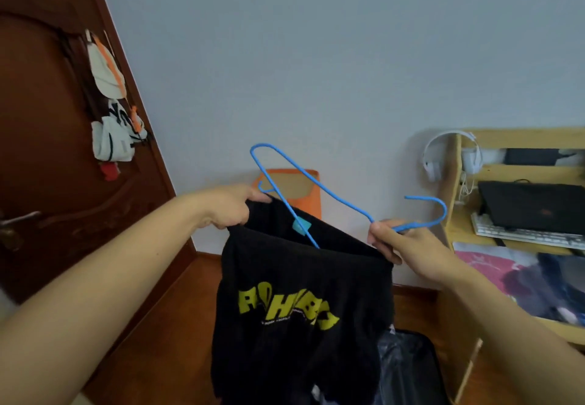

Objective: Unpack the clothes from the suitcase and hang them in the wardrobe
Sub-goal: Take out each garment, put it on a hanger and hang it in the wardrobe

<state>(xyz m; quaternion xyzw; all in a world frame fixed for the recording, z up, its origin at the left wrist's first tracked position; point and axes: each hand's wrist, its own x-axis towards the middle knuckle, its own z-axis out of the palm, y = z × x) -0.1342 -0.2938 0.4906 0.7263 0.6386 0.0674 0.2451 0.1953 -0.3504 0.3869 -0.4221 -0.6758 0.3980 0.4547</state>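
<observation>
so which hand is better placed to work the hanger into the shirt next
Right. The right hand already pinches the blue hanger by its neck, beside the hook, and can steer it. The left hand grips the black shirt collar, holding it open.

shirt print: big wavy yellow letters across the black shirt (297,309), looks like "ROH..." at the start, rest too warped to make out
small line under it: tiny white text, unreadable
blue tag (300,226) at collar: no legible writing
</observation>
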